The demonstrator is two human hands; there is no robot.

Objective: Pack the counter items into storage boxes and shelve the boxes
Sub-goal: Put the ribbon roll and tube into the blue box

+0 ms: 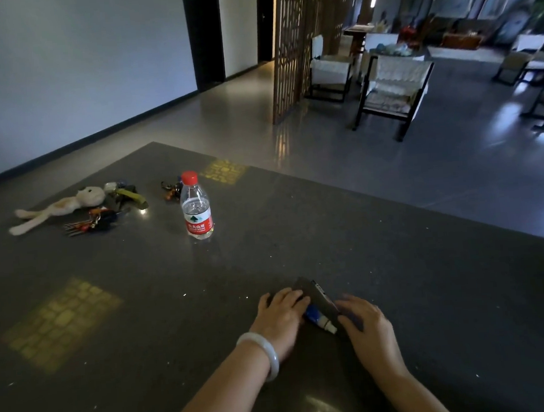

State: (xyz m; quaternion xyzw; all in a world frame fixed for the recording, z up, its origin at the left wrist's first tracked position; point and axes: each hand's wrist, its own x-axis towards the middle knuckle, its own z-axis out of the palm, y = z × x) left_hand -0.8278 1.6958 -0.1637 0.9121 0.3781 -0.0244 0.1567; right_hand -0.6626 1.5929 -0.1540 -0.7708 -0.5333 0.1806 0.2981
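A dark flat case lies tilted on the dark counter, with a small blue-and-white tube beside or under its near edge. My left hand, a pale bangle on its wrist, curls its fingers over the case's left side. My right hand lies with fairly straight fingers against the case's right edge. What the palms cover is hidden. A water bottle with a red cap stands upright farther back.
At the far left of the counter lie a plush rabbit, a bunch of keys and a second small key bunch. The counter's far edge runs diagonally; beyond it are floor, a wooden screen and chairs.
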